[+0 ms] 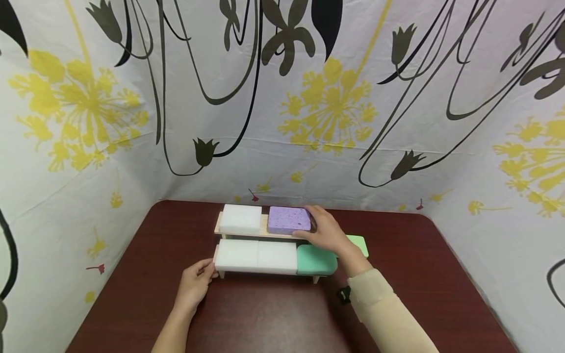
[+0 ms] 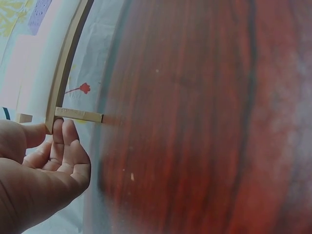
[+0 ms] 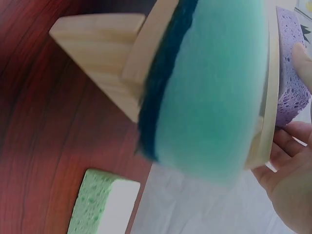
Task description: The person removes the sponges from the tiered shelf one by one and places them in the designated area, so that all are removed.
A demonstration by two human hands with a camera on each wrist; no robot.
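Observation:
A small two-tier wooden rack (image 2: 80, 114) stands on the table. My left hand (image 1: 194, 284) pinches the left end of its lower board, thumb above and fingers beneath. On the upper board, my right hand (image 1: 328, 233) grips a purple sponge (image 1: 289, 220) by its right end, the thumb in front and the fingers behind. To the left of that sponge lies a white block (image 1: 240, 218). Two more white blocks (image 1: 256, 256) sit side by side on the lower board. Beside them is a teal sponge (image 3: 209, 87) with a dark scouring layer underneath.
A light green and white sponge (image 3: 105, 204) lies on the table right of the rack, partly hidden behind my right arm in the head view. The dark red wooden table (image 1: 273, 314) meets a flower-printed cloth (image 1: 309, 113) at the back and sides.

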